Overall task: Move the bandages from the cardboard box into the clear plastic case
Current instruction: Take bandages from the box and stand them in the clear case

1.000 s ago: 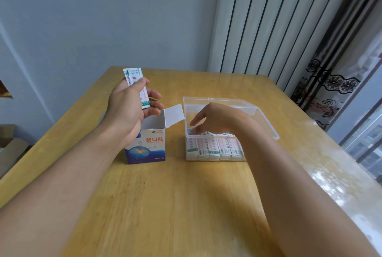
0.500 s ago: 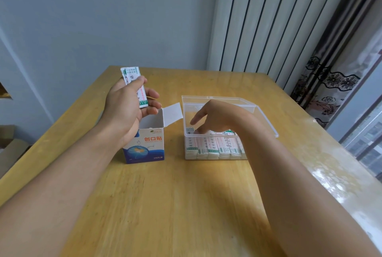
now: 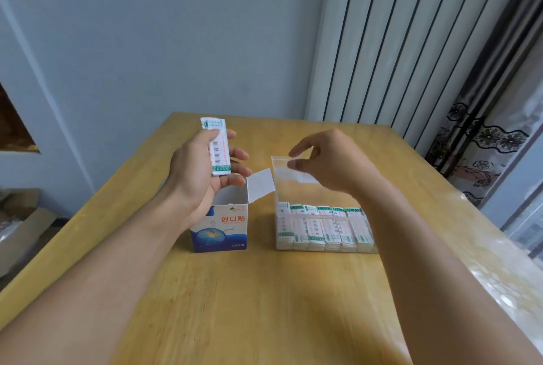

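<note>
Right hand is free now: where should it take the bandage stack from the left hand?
Probably pinch the top end of the bandage stack from above with the right hand: it stands nearly upright and that end sticks out bare above the left hand, whose fingers wrap the lower part.

Box (image 3: 223, 223) stands on table (image 3: 264, 306), left of case (image 3: 323, 217), near but apart. Rows of bandages (image 3: 323, 228) lie in case's front part. Left hand (image 3: 199, 170) above box holds a stack (image 3: 218, 147). Right hand (image 3: 329, 162) above case's rear.
</note>
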`<state>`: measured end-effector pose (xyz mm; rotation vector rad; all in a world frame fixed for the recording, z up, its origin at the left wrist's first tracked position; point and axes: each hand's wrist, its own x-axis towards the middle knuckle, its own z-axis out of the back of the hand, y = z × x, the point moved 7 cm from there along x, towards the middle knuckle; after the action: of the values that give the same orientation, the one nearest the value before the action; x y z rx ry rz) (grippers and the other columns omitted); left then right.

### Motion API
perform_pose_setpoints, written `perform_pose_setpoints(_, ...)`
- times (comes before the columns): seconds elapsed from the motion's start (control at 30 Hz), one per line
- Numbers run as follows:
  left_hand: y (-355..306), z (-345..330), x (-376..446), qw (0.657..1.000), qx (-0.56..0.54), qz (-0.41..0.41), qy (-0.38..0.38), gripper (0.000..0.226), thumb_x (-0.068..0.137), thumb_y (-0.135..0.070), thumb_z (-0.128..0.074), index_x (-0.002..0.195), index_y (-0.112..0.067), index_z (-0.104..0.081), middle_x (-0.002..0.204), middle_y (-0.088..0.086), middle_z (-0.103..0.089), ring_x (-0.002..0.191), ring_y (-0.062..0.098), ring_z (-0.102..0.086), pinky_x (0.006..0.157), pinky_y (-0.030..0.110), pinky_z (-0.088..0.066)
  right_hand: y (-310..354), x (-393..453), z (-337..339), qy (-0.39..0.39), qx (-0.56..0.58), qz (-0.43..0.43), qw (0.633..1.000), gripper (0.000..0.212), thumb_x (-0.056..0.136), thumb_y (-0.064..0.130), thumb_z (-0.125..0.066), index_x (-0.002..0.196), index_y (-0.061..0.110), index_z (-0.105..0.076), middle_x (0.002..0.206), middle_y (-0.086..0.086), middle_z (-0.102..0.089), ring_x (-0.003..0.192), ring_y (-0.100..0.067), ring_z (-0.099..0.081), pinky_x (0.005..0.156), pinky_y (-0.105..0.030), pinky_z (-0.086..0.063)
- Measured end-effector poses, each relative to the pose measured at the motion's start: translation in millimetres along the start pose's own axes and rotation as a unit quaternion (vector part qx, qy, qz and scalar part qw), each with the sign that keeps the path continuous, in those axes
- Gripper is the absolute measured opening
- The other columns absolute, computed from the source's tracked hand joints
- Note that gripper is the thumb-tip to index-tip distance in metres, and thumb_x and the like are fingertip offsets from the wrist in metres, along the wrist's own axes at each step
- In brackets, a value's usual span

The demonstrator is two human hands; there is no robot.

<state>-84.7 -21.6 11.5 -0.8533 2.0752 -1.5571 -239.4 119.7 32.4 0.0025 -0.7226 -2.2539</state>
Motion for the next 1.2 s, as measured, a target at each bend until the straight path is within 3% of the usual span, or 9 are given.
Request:
perform_pose_setpoints(0.03, -4, -3, -2, 1.0, 0.006, 0.008, 0.018, 0.031, 0.108, -0.02, -0.035, 0.107, -0.007, -0.063, 0.079, 0.012, -0.067, 0.058, 0.019, -0.065, 0.046, 0.025, -0.051, 10, 0, 11, -0.058, 0.04, 0.029, 0.997, 0.015, 0.088, 0.041, -0.074, 0.101, 0.033, -0.076, 0.07, 0.009, -0.063, 0.061, -0.002, -0.055, 0.059, -0.026, -0.045)
perform_pose_setpoints(0.1, -1, -14, -11, 0.997, 0.017, 0.04, 0.067, 0.031, 0.107, -0.014, -0.037, 0.109, -0.003, -0.066, 0.083, 0.016, -0.068, 0.06, 0.023, -0.066, 0.044, 0.026, -0.05, 26, -10, 26, -0.118, 0.12, 0.074, 0.983, 0.014, 0.091, 0.042, -0.071, 0.101, 0.034, -0.077, 0.066, 0.006, -0.063, 0.056, 0.0, -0.053, 0.053, -0.02, -0.041)
perform_pose_setpoints(0.23, 5, -38, -26, 0.981, 0.036, 0.077, 0.175, 0.028, 0.108, -0.015, -0.043, 0.117, -0.002, -0.066, 0.095, 0.016, -0.075, 0.078, 0.032, -0.074, 0.054, 0.03, -0.057, 49, -22, 27, -0.073, 0.149, 0.109, 0.98, 0.025, 0.088, 0.048, -0.072, 0.109, 0.034, -0.076, 0.08, 0.012, -0.071, 0.07, 0.004, -0.063, 0.059, -0.012, -0.046)
perform_pose_setpoints(0.4, 11, -43, -29, 0.976, 0.062, 0.075, 0.195, 0.026, 0.105, -0.02, -0.05, 0.119, -0.007, -0.068, 0.108, 0.013, -0.077, 0.094, 0.034, -0.076, 0.059, 0.031, -0.061, 43, -21, 26, -0.052, 0.131, 0.1, 0.985, 0.014, 0.086, 0.043, -0.076, 0.086, 0.029, -0.079, 0.074, 0.015, -0.074, 0.072, -0.002, -0.067, 0.062, -0.024, -0.053)
perform_pose_setpoints(0.5, 15, -41, -26, 0.977, 0.057, 0.089, 0.186, 0.025, 0.105, -0.019, -0.051, 0.117, -0.004, -0.068, 0.099, 0.012, -0.077, 0.08, 0.028, -0.074, 0.06, 0.028, -0.059, 40, -22, 30, -0.056, 0.165, 0.094, 0.98, 0.016, 0.083, 0.041, -0.079, 0.08, 0.025, -0.078, 0.073, 0.013, -0.074, 0.068, 0.0, -0.066, 0.061, -0.019, -0.052)
perform_pose_setpoints(0.6, 21, -40, -26, 0.974, 0.072, 0.099, 0.191, 0.023, 0.105, -0.013, -0.05, 0.111, -0.002, -0.069, 0.081, 0.008, -0.067, 0.063, 0.019, -0.06, 0.052, 0.024, -0.047, 43, -23, 25, -0.037, 0.194, 0.092, 0.976, 0.017, 0.079, 0.038, -0.083, 0.081, 0.022, -0.078, 0.074, 0.012, -0.075, 0.068, 0.001, -0.068, 0.065, -0.021, -0.055)
perform_pose_setpoints(0.9, 20, -39, -27, 0.975, 0.069, 0.116, 0.178, 0.027, 0.099, 0.002, -0.039, 0.107, 0.007, -0.064, 0.07, 0.014, -0.059, 0.057, 0.023, -0.051, 0.047, 0.027, -0.038, 53, -28, 23, -0.029, 0.169, 0.119, 0.978, 0.021, 0.083, 0.031, -0.08, 0.102, 0.023, -0.081, 0.087, 0.017, -0.076, 0.077, 0.01, -0.068, 0.067, -0.005, -0.048)
perform_pose_setpoints(1.03, 19, -39, -31, 0.97, 0.099, 0.12, 0.185, 0.02, 0.097, -0.005, -0.036, 0.105, -0.003, -0.054, 0.06, 0.009, -0.049, 0.049, 0.02, -0.044, 0.041, 0.024, -0.029, 54, -31, 21, 0.001, 0.174, 0.122, 0.977, 0.012, 0.085, 0.018, -0.081, 0.096, 0.021, -0.079, 0.08, 0.014, -0.077, 0.075, 0.004, -0.07, 0.072, -0.011, -0.053)
perform_pose_setpoints(1.2, 19, -47, -36, 0.959, 0.082, 0.132, 0.238, 0.033, 0.107, -0.029, -0.038, 0.119, -0.005, -0.058, 0.08, 0.018, -0.063, 0.057, 0.029, -0.059, 0.042, 0.026, -0.044, 41, -29, 25, 0.04, 0.348, 0.065, 0.934, 0.01, 0.088, 0.003, -0.074, 0.098, 0.007, -0.074, 0.093, -0.01, -0.078, 0.087, -0.02, -0.074, 0.083, -0.029, -0.06)
